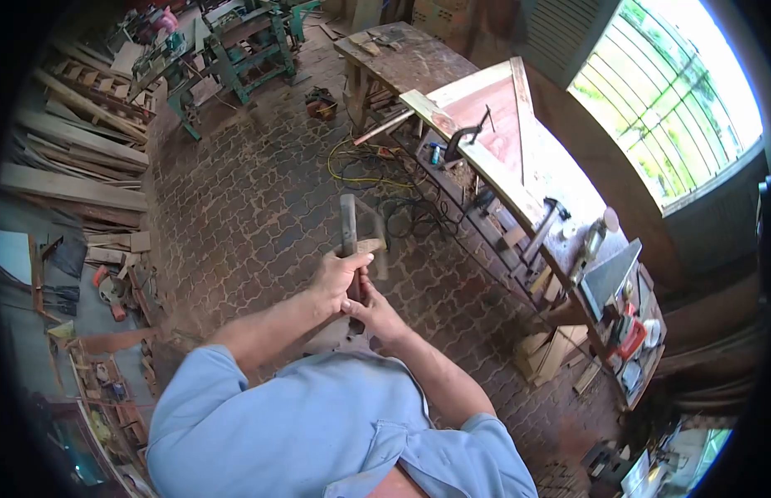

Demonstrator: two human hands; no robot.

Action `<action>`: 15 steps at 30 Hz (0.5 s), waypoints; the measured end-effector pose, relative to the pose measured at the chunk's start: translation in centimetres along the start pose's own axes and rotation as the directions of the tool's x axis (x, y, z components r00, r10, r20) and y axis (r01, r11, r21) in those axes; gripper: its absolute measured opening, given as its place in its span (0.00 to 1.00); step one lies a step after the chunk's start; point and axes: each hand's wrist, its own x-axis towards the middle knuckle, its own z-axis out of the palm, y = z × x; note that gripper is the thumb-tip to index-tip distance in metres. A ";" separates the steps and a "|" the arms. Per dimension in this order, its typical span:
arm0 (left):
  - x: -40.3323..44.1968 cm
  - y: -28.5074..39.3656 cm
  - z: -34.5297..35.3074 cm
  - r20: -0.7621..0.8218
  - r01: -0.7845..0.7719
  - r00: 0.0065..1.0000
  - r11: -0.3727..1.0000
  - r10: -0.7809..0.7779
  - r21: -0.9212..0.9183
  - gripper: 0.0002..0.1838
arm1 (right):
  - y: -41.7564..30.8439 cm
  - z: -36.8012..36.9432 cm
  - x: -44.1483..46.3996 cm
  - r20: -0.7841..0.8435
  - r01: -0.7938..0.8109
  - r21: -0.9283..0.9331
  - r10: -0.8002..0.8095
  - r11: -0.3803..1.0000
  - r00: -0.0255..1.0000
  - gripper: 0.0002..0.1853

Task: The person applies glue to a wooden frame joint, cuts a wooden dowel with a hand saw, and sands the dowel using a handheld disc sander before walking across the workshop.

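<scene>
The person in the blue shirt (311, 423) held a tool (349, 217) out in front of the body, over the paved floor (236, 207) and well apart from the workbench (427, 58). From where I stood, its kind was hard to make out. The left hand (331, 284) was wrapped around it below its grey bar; the right hand (375, 314) met it lower down, though I couldn't tell whether that one gripped or only touched. Boards (78, 187) lay piled along the left side.
</scene>
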 end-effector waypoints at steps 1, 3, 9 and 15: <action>1.1 0.8 0.1 0.051 -0.080 0.996 0.996 0.078 0.041 0.10 | -2.0 -0.7 1.4 0.021 0.060 0.104 -0.062 0.993 0.998 0.35; 3.6 1.2 0.6 0.164 -0.139 0.974 0.986 0.154 -0.096 0.13 | -3.6 -4.9 4.8 0.065 -0.173 -0.040 0.175 0.984 0.982 0.30; 8.7 6.7 -1.3 0.346 -0.399 0.890 0.875 0.297 0.274 0.11 | -10.7 -6.4 12.0 -0.010 -0.128 -0.319 0.132 0.939 0.991 0.10; 9.0 13.4 -2.7 0.239 -0.497 0.830 0.863 0.504 -0.095 0.12 | -21.8 -2.9 18.2 0.203 -0.026 -0.377 0.110 0.926 0.973 0.06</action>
